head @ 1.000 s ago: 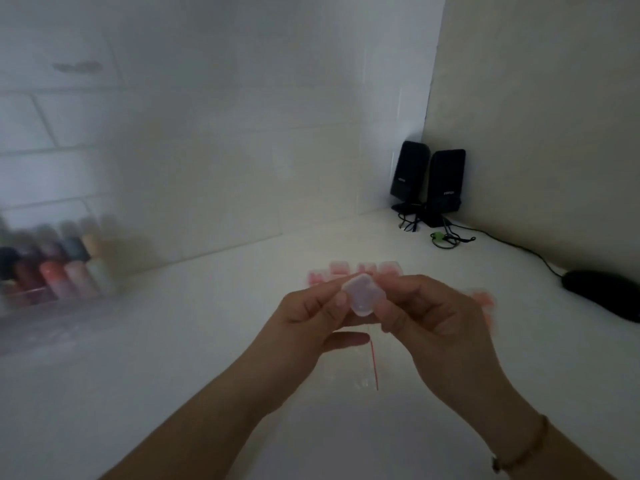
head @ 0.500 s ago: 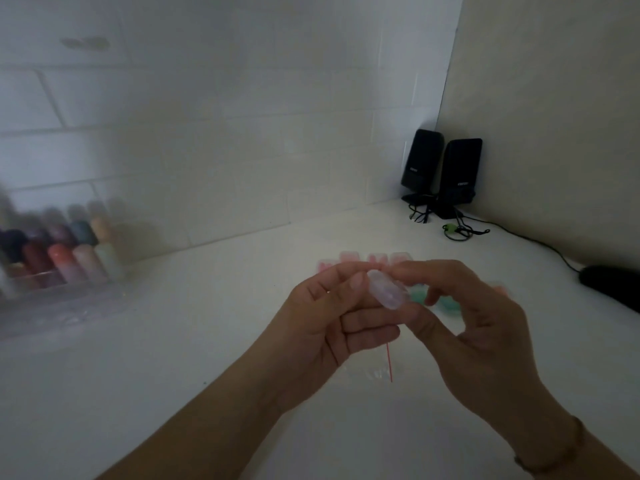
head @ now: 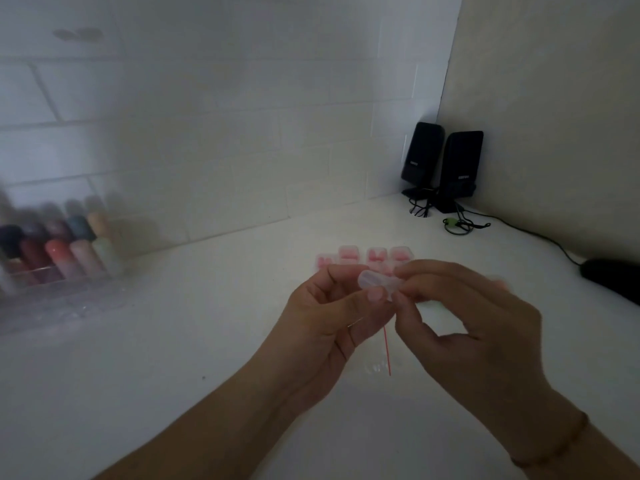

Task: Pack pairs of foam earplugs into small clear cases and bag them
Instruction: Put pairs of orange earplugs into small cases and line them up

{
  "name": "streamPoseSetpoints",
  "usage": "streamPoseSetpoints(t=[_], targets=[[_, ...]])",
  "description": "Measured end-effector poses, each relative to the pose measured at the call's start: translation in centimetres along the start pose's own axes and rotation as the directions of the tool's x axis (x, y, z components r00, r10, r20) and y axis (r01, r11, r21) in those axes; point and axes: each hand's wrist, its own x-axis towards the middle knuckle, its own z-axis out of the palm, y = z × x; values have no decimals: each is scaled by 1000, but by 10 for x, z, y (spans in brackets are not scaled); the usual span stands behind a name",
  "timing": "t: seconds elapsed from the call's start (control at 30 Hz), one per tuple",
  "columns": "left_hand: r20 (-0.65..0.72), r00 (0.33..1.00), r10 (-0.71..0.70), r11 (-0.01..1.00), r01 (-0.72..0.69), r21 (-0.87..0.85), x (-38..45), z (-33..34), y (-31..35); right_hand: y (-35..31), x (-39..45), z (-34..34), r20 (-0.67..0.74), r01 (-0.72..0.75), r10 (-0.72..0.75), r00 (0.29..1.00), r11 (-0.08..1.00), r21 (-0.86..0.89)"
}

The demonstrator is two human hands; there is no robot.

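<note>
A small clear case point(head: 375, 281) is held above the white table between both hands. My left hand point(head: 332, 317) pinches its left end with thumb and fingertips. My right hand point(head: 460, 320) pinches its right end. Behind the hands, several clear cases with pink earplugs point(head: 367, 256) lie in a row on the table. Under the hands lies a clear bag with a red strip point(head: 386, 351), partly hidden. I cannot tell what is inside the held case.
A clear box of coloured bottles point(head: 55, 251) stands at the left by the tiled wall. Two black speakers point(head: 443, 164) with cables sit in the far corner. A black object point(head: 613, 277) lies at the right edge.
The case has been turned in my fingers from face-on to edge-on. Both hands have drawn closer together around it. The camera has shifted slightly.
</note>
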Motion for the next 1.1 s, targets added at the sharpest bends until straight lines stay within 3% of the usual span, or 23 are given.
streamPoseSetpoints(t=[0.33, 0.73, 0.83, 0.97, 1.03, 1.1], targets=[[-106, 994, -34, 993, 21, -119, 1, 2, -6, 1, -1, 8, 74, -29, 34, 997, 997, -69], [-66, 997, -37, 992, 28, -127, 0, 2, -8, -11, 1, 12, 55, -147, 153, 987, 983, -107], [-23, 998, -52, 998, 51, -25, 1, 1, -5, -6, 1, 9, 59, -178, 182, 981, 981, -78], [55, 976, -209, 976, 205, 79, 2, -3, 8, 2, 1, 7, 143, -197, 189, 972, 979, 46], [-8, 977, -214, 977, 214, 13, 6, -12, 24, 4, 4, 4, 177, -232, 214, 961, 969, 87], [-134, 982, -136, 990, 129, -60, 13, -25, 46, 15, 4, 0, 216, -298, 289, 933, 955, 6]])
